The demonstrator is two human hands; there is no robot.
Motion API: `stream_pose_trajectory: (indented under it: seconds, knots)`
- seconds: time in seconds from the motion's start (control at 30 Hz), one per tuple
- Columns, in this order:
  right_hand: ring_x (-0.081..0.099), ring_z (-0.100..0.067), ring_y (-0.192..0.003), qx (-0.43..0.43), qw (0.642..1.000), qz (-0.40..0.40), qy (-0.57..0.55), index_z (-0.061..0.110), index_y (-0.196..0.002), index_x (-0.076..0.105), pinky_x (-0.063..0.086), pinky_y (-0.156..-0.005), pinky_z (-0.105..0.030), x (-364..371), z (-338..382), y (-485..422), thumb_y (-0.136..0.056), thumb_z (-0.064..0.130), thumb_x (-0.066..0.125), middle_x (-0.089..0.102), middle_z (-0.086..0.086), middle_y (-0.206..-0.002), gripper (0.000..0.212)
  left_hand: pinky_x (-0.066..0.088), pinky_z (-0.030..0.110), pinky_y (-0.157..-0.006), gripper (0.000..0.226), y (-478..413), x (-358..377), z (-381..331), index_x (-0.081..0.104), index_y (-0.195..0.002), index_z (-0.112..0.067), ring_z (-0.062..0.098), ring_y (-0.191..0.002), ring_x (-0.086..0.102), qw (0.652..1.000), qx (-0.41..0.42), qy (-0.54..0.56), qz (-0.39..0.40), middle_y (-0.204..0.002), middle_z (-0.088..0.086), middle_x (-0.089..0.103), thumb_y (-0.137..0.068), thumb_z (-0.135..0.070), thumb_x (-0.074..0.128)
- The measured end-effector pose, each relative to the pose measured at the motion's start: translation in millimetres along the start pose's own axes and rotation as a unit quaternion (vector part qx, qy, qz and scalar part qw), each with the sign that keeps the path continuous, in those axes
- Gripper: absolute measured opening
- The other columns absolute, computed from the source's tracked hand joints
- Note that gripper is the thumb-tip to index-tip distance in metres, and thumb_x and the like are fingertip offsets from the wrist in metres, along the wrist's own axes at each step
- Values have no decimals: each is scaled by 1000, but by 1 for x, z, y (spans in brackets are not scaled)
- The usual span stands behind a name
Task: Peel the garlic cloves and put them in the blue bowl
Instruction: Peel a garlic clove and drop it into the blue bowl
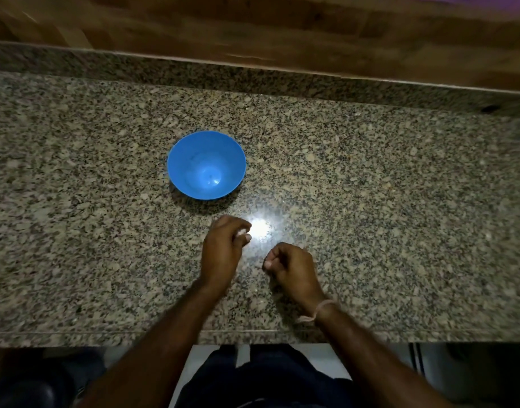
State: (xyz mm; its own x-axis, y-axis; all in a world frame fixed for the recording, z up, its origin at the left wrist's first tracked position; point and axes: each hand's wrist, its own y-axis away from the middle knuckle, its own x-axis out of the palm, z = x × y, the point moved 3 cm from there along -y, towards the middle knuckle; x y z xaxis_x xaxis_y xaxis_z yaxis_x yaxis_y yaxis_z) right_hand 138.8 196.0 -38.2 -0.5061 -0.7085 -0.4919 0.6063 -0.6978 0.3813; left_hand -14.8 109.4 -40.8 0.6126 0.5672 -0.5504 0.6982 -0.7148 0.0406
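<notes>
The blue bowl (206,164) stands on the speckled granite counter (370,201), and nothing shows inside it. Just in front of it, my left hand (223,251) curls its fingers around a small whitish garlic clove (241,232), which peeks out between thumb and fingertips. My right hand (291,267) hovers to the right of the left hand, its fingers curled into a loose fist; nothing is visible in it. The two hands are a short gap apart.
A bright light glare (261,229) lies on the counter beside my left hand. A raised granite ledge (253,75) and wooden panelling (282,28) run along the back. The counter's front edge (253,337) is near my forearms.
</notes>
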Motion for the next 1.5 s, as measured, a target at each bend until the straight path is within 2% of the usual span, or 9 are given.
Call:
stream_pose_trajectory:
  seconds: [0.1,0.2,0.3,0.43,0.73,1.1,1.23,1.4,1.5]
  knots:
    - [66,2,-68,-8,996,-1,88,20,-72,67,44,-61,-6,8,5,2,-82,-6,67,71,10,-70,29,50,34,-90,46,4,2,6,67,-124,-17,18,-111,52,999,30,-34,22,-120,-4,57,-82,-7,81]
    - [62,1,-65,2,991,-19,136,24,-66,62,44,-60,-15,12,8,2,-78,-9,66,68,11,-67,36,47,39,-97,63,29,-4,16,49,-139,-19,23,-123,45,998,4,-52,-18,-133,0,44,-85,-23,82]
    - [64,-11,-69,13,987,-32,156,18,-67,64,51,-64,-29,16,13,4,-76,-12,64,69,4,-70,31,49,48,-95,58,59,-7,28,45,-137,-18,25,-120,46,997,-13,-61,-44,-128,2,44,-89,-29,77]
    - [63,-20,-71,18,978,-44,205,17,-70,62,50,-64,-34,23,18,6,-74,-13,60,67,-2,-75,30,45,49,-93,48,67,-4,36,52,-126,-22,25,-113,48,996,-17,-91,-10,-119,0,53,-87,-31,79]
    - [66,-25,-81,43,959,-53,275,19,-77,64,53,-68,-33,27,29,1,-86,-1,66,71,-4,-87,22,42,43,-90,41,63,-6,32,57,-120,-26,22,-110,47,993,-6,-116,10,-115,-5,54,-86,-32,80]
    - [69,-31,-95,66,948,-54,308,13,-96,71,42,-67,-29,29,35,-1,-90,4,66,72,-8,-100,12,41,39,-87,38,60,-7,25,56,-116,-30,22,-105,50,986,-9,-166,25,-109,-7,55,-86,-28,80]
    - [69,-30,-92,56,950,-47,304,14,-93,70,42,-66,-30,29,37,-1,-89,4,66,72,-8,-98,11,41,39,-85,37,59,-8,22,57,-115,-31,20,-103,49,986,-16,-161,28,-105,-10,55,-86,-28,80]
    - [69,-19,-77,70,972,-7,225,21,-67,62,58,-73,-34,17,23,-2,-82,2,75,73,0,-78,27,44,39,-85,39,57,-11,26,56,-115,-33,17,-103,50,989,-12,-144,34,-107,-12,53,-85,-33,81]
    - [71,-22,-79,71,966,12,248,16,-72,70,60,-76,-36,18,23,-9,-82,2,75,75,-3,-81,18,44,39,-86,41,57,-9,27,56,-117,-31,20,-105,50,985,-8,-168,34,-110,-8,55,-85,-34,82]
